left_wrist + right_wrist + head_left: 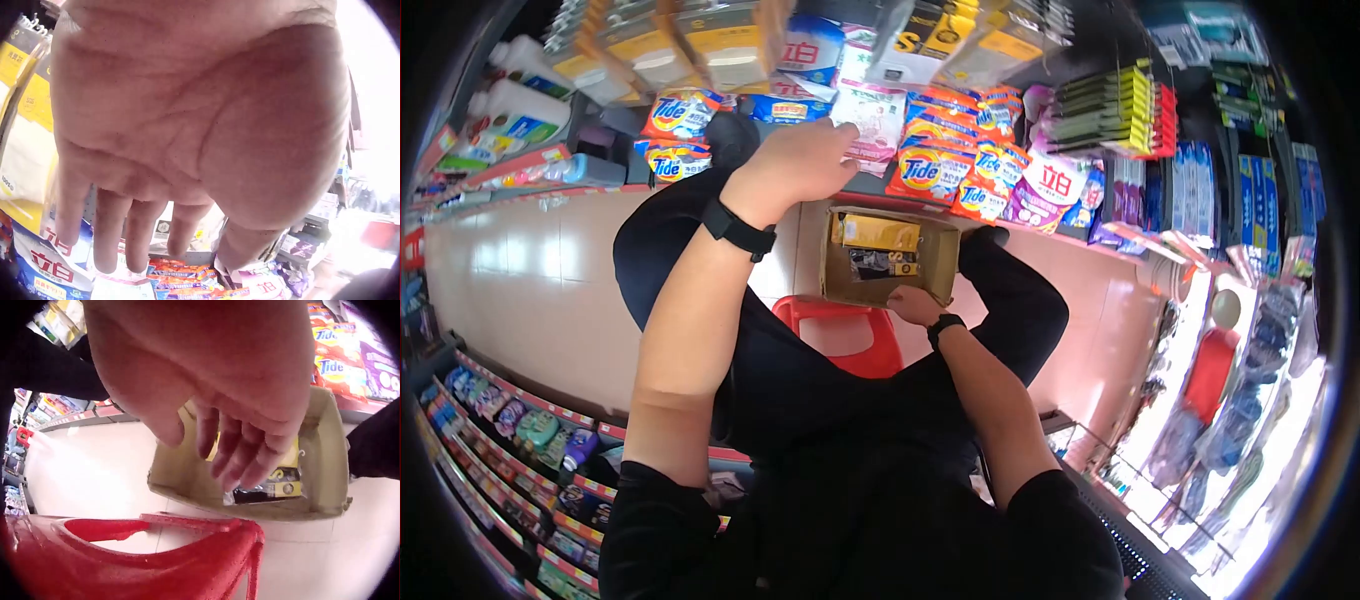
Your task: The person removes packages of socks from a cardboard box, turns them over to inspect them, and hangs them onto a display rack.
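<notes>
My left hand is raised in front of the shelf, right by a white and pink detergent bag. In the left wrist view its fingers extend loosely, with nothing held in the palm. Low down, my right hand hovers at the near rim of a cardboard box on the floor. Its fingers hang relaxed over the box in the right wrist view, holding nothing. Inside the box lie a yellow package and a black-and-yellow packet in clear plastic.
A red plastic stool stands between my legs, just behind the box. Orange Tide bags line the low shelf, and yellow-topped packs hang above. Black-clad legs flank the box. More stocked shelves run behind on the left.
</notes>
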A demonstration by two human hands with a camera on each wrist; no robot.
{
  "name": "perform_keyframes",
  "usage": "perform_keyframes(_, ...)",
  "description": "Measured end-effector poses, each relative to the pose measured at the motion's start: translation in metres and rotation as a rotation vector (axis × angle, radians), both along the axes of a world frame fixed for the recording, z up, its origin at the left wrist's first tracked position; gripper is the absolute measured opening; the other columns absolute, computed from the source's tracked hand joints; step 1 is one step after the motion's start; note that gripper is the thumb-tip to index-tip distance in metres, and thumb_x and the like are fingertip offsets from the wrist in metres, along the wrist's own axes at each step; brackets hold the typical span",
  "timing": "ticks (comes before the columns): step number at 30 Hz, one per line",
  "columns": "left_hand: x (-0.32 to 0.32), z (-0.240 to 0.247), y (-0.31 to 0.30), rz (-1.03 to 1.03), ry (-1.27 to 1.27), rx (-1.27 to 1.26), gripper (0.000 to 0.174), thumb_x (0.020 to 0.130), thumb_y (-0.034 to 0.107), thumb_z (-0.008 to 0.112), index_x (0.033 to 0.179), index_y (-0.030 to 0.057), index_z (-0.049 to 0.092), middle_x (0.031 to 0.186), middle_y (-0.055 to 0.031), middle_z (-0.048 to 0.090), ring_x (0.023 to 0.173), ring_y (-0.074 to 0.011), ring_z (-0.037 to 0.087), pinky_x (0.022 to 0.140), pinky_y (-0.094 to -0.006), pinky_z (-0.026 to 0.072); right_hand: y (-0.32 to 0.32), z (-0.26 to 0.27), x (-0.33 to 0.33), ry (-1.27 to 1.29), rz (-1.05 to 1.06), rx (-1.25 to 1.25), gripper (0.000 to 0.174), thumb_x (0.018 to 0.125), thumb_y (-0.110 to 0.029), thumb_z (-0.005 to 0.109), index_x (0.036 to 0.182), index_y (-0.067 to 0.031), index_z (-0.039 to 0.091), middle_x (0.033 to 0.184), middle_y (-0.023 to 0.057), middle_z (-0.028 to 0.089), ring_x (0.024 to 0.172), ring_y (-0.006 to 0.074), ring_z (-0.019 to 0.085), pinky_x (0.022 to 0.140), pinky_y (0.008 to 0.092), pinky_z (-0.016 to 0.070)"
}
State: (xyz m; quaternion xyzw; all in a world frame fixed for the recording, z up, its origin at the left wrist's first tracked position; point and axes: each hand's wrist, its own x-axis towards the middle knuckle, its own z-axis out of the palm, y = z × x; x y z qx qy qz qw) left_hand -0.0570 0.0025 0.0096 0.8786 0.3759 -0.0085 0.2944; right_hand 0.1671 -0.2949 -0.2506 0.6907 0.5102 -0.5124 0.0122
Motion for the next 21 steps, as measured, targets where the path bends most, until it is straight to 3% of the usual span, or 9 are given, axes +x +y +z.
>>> perform_keyframes(5,0.027,-0.011,0.001,-0.097,0.110,-0.052,0.047,0.096,0.029,0.062,0.136,0.0053,0.057,0.123,-0.0236,0.065,0.115,-0.0403,0.062,0.097,-0.0471,0.0493,0.009,-0.017,-0.010,0.034,-0.087,-0.011,0.035,0.092,-0.033,0.063,0.109,-0.0034,0.072,0.105,0.0204,0.073,0.102,0.0364,0.069,0.091,0.0422,0.0535)
perform_keyframes(12,0.051,-0.012,-0.002,-0.152,0.129,-0.076,0.043,0.097,0.027,0.061,0.134,0.0052,0.058,0.125,-0.0232,0.063,0.115,-0.0428,0.061,0.096,-0.0473,0.0486,0.011,-0.058,-0.022,0.070,-0.260,-0.084,0.034,0.091,-0.033,0.061,0.106,-0.0049,0.073,0.105,0.0200,0.072,0.103,0.0381,0.067,0.091,0.0439,0.0529)
perform_keyframes(18,0.068,-0.012,-0.006,-0.176,0.223,-0.021,0.040,0.095,0.025,0.064,0.130,0.0051,0.058,0.113,-0.0207,0.065,0.106,-0.0427,0.062,0.091,-0.0489,0.0494,0.017,-0.098,-0.025,0.081,-0.330,-0.115,0.033,0.091,-0.034,0.058,0.102,-0.0069,0.073,0.103,0.0216,0.071,0.102,0.0406,0.066,0.089,0.0474,0.0529)
perform_keyframes(21,0.080,-0.009,-0.011,-0.214,0.189,-0.024,0.040,0.093,0.017,0.066,0.130,0.0043,0.057,0.108,-0.0182,0.064,0.101,-0.0399,0.063,0.086,-0.0476,0.0496,0.028,-0.109,-0.015,0.094,-0.364,-0.103,0.033,0.091,-0.034,0.057,0.102,-0.0071,0.073,0.103,0.0217,0.071,0.101,0.0411,0.066,0.088,0.0483,0.0531)
